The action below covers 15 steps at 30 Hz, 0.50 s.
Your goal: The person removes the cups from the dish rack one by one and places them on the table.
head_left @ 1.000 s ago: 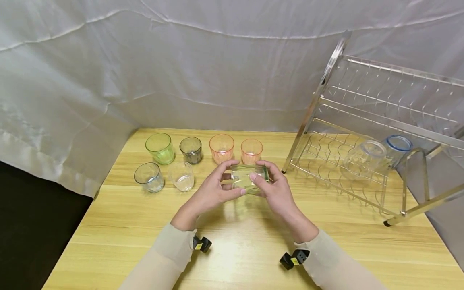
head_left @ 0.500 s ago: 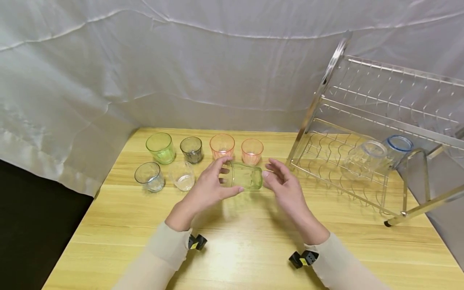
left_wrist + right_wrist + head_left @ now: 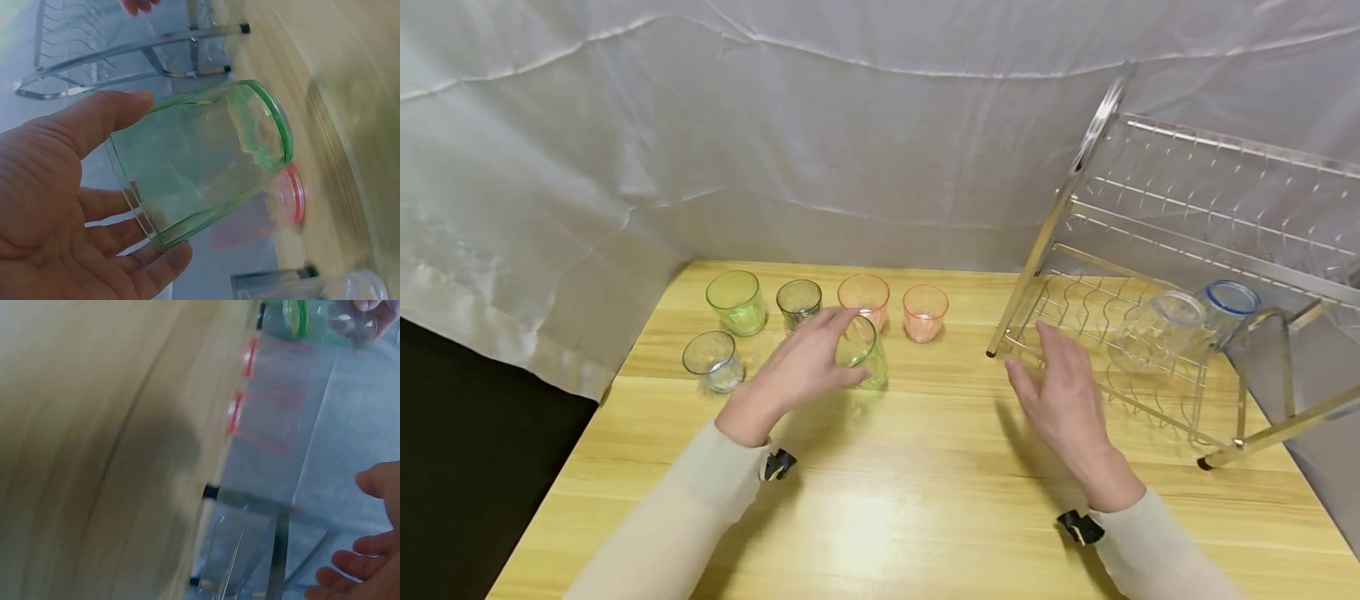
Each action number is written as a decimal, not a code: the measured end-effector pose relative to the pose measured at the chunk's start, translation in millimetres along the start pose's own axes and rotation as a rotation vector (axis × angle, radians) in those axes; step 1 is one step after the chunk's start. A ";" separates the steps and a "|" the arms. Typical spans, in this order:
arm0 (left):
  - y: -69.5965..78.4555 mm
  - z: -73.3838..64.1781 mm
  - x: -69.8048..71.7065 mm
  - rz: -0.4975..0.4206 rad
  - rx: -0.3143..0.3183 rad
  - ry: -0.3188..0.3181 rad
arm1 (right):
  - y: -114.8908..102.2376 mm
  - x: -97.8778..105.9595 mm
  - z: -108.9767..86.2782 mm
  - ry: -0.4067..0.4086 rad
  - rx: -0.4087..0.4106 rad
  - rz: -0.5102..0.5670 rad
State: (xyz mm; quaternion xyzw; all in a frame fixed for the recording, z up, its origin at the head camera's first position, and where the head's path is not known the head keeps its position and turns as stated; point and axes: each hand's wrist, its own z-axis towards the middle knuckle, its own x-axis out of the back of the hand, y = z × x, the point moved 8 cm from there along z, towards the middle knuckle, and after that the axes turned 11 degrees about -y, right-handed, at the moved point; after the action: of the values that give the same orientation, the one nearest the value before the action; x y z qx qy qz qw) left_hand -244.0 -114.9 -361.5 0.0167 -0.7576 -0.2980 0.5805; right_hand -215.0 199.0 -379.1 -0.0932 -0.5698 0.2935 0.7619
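The person's left hand arches over the counter, thumb on one side and fingers on the other, curled round the rim end of a green glass, whose smooth, see-through sides run down to a thick, deeper-green base; whether that base touches the wood grain, I can't tell. The right hand is spread and holding nothing, thumb apart from outstretched fingers, just beside a shiny metal wire rack. Beyond the left hand stand two pinkish tumblers and a smoky tumbler; left of it, a bluish clear tumbler, round-mouthed and tapering. Satiny grey cloth hangs behind.
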 end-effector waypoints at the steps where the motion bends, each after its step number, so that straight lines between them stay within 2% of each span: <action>1: -1.0 1.6 0.6 0.024 -0.007 -0.005 | 2.1 0.8 -1.2 0.006 0.009 -0.029; 6: -6.4 7.9 0.0 0.095 -0.023 -0.030 | 9.5 -2.3 -6.1 -0.026 0.007 -0.119; 12: -8.5 13.9 -7.1 0.112 -0.037 -0.055 | 20.5 -12.3 -10.6 -0.149 -0.103 -0.152; 15: -9.1 15.1 -9.5 0.113 -0.033 -0.060 | 23.1 -15.9 -11.8 -0.191 -0.126 -0.173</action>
State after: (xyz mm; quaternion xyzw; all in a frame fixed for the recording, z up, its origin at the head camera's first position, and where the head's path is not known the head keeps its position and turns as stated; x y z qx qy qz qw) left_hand -257.3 -112.3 -376.3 -0.0446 -0.7693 -0.2776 0.5737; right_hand -214.8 211.1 -406.9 -0.0629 -0.6630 0.1980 0.7192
